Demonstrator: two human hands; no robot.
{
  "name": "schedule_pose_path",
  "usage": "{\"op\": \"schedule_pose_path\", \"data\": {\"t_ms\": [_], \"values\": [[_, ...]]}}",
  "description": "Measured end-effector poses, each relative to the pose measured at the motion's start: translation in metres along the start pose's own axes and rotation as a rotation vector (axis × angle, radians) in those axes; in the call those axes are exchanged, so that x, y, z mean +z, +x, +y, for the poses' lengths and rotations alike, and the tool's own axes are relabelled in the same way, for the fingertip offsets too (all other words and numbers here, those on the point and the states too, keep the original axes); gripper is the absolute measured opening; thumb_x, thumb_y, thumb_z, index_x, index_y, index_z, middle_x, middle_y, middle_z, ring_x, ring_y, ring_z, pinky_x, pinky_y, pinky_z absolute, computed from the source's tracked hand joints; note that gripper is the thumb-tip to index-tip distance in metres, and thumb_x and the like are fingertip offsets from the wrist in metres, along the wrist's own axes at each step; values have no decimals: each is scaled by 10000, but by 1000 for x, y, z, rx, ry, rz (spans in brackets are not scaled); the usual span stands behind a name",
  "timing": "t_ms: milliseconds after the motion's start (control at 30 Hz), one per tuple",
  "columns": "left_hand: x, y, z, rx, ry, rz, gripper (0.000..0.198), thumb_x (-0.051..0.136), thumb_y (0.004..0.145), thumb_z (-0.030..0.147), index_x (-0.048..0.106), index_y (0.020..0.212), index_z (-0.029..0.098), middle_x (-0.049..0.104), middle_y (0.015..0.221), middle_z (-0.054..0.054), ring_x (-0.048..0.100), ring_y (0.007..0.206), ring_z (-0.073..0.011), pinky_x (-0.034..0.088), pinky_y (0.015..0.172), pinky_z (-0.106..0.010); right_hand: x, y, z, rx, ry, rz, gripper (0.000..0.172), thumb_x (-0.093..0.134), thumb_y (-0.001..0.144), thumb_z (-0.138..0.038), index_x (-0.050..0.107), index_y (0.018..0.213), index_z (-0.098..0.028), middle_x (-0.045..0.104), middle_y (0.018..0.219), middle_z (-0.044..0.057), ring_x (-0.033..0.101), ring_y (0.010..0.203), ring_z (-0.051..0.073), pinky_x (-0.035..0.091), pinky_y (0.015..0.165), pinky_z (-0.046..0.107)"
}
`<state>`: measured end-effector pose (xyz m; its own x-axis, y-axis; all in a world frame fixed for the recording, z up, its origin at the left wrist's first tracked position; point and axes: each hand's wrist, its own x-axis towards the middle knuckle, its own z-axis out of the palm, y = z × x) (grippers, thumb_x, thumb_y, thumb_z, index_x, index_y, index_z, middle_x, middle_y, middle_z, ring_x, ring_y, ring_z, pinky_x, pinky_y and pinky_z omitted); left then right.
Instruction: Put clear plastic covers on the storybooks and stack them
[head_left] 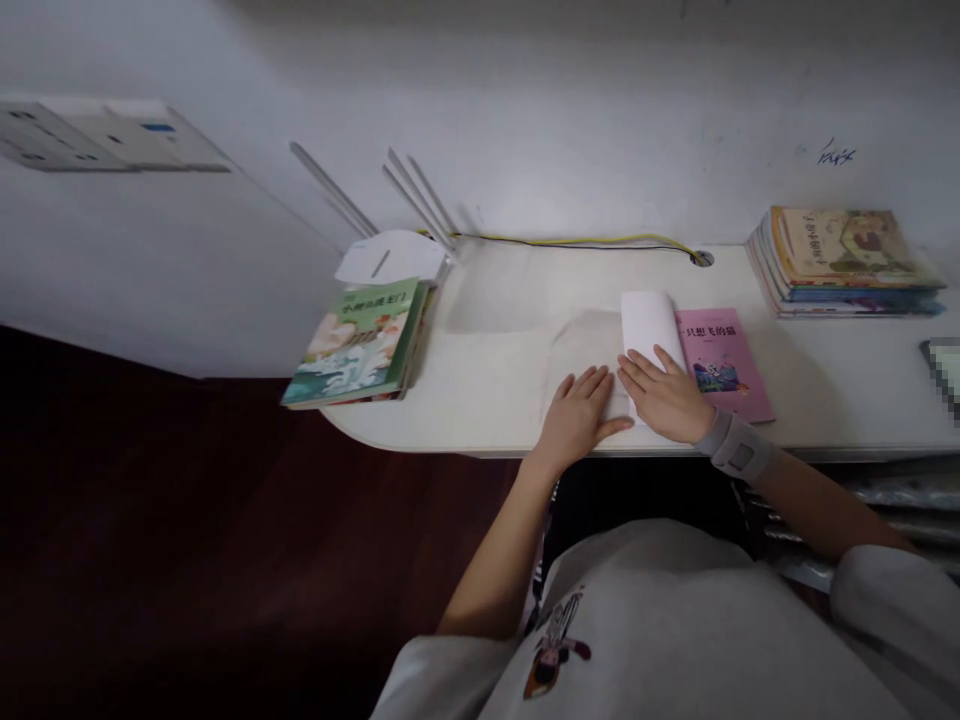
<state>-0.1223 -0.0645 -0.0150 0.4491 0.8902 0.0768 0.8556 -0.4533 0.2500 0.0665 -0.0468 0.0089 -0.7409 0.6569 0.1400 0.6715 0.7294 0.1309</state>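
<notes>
My left hand [581, 417] lies flat on a pale sheet of paper [581, 350], its fingers together and pointing right. My right hand [660, 395] rests with spread fingers on the lower end of a folded white paper strip [645, 330]. The fingertips of both hands nearly meet at the strip's lower part, and its bottom end is hidden under them. Just right of the strip lies a pink Chinese-titled book [724, 365], close to my right hand. A grey band [735, 447] wraps my right wrist.
The white rounded desk [495, 400] holds a green book [352, 345] at left and a tall stack of picture books [844, 265] at back right. A white antenna router [390, 255] and a yellow-black cable [577, 240] run along the wall.
</notes>
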Motion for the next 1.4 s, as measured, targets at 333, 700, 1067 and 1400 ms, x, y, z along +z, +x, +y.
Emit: {"op": "schedule_pose_path", "data": {"t_ms": [333,700,1067,1400], "values": [[-9,-2,21,-167,77,10,686,428,920,545,372,1451,115,417,1480,-197,366,1386,-337,216,1121,-612,-3,12,-6,102,198,6,538,444,860,-107,440,1397,-71,397,1504,154,285,1427,259,234,1175,447],[10,-7,18,-194,86,76,757,484,897,547,325,1467,74,318,1525,-232,270,1426,-370,291,1099,-580,-2,70,73,444,292,-6,665,642,803,-352,429,1383,-106,494,1338,198,426,1272,345,358,1050,503],[24,-1,16,-247,35,180,865,376,861,692,283,1497,114,220,1558,-249,156,1438,-434,289,1080,-620,7,54,76,545,222,35,465,596,783,-258,553,1216,-96,474,1294,211,432,1206,342,413,978,451],[20,2,24,-287,63,102,908,366,849,717,240,1515,114,201,1563,-246,173,1425,-462,262,1075,-650,-6,58,54,537,115,-141,419,535,879,-311,580,1174,-16,472,1307,264,373,1285,352,414,984,443]]}}
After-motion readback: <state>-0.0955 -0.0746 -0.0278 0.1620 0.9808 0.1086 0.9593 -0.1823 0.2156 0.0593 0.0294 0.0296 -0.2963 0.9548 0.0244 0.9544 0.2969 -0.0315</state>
